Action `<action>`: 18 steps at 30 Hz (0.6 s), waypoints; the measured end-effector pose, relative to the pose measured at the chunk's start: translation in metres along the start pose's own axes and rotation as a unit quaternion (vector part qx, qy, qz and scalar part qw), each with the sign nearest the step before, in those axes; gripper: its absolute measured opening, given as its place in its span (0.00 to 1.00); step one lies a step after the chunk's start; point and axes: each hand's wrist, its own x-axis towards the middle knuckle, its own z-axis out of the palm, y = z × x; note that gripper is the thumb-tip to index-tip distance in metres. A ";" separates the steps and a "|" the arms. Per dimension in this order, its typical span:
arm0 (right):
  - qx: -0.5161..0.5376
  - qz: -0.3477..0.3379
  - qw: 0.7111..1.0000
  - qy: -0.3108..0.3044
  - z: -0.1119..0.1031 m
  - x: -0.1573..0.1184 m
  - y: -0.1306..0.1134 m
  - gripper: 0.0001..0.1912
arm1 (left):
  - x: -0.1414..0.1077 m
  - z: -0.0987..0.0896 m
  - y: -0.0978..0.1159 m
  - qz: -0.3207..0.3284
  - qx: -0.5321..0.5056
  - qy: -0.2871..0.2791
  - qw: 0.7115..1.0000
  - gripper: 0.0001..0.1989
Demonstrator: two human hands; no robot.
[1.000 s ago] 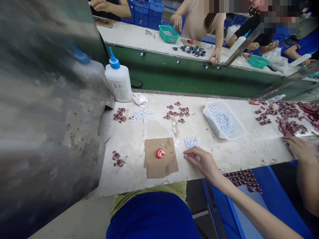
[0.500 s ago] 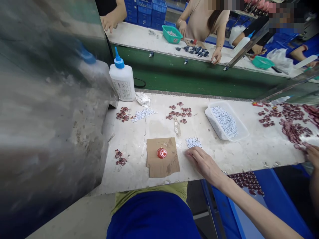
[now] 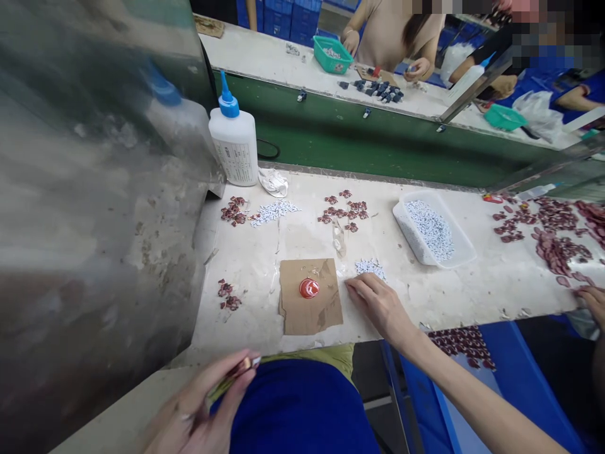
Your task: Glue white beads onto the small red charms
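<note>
My left hand [image 3: 208,403] is low in front of my lap, thumb and fingers pinching a small brown piece [image 3: 244,364] with a pale tip. My right hand [image 3: 375,302] rests on the table, fingers pressed together, just below a little heap of small white pieces [image 3: 371,268]; whatever its fingertips hold is hidden. Left of that hand lies a square of cardboard [image 3: 312,318] bearing a shiny red round cap-like thing [image 3: 309,288]. Small brown pieces [image 3: 229,296] lie to the left of the cardboard.
A white bottle with a blue nozzle [image 3: 235,148] stands beside the metal wall [image 3: 118,189]. Behind the cardboard are more white pieces [image 3: 275,213] and brown clusters [image 3: 345,211]. A clear tub [image 3: 466,252] holds white pieces. Another person's hand [image 3: 593,299] is at the right.
My left hand has come into view from below, pinching the brown piece. My right hand has shifted slightly left, toward the cardboard.
</note>
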 end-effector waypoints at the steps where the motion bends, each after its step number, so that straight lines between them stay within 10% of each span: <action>1: 0.014 0.007 1.000 0.001 0.000 -0.003 0.000 0.10 | 0.004 0.007 0.000 0.003 0.003 -0.028 1.000 0.12; 10: 0.143 0.167 0.973 0.067 0.001 -0.007 -0.009 0.08 | 0.035 0.045 0.012 0.002 -0.046 -0.102 0.994 0.06; 18: 0.126 0.164 0.977 0.051 -0.001 0.004 -0.009 0.10 | 0.035 0.051 0.009 -0.051 -0.045 -0.107 0.992 0.05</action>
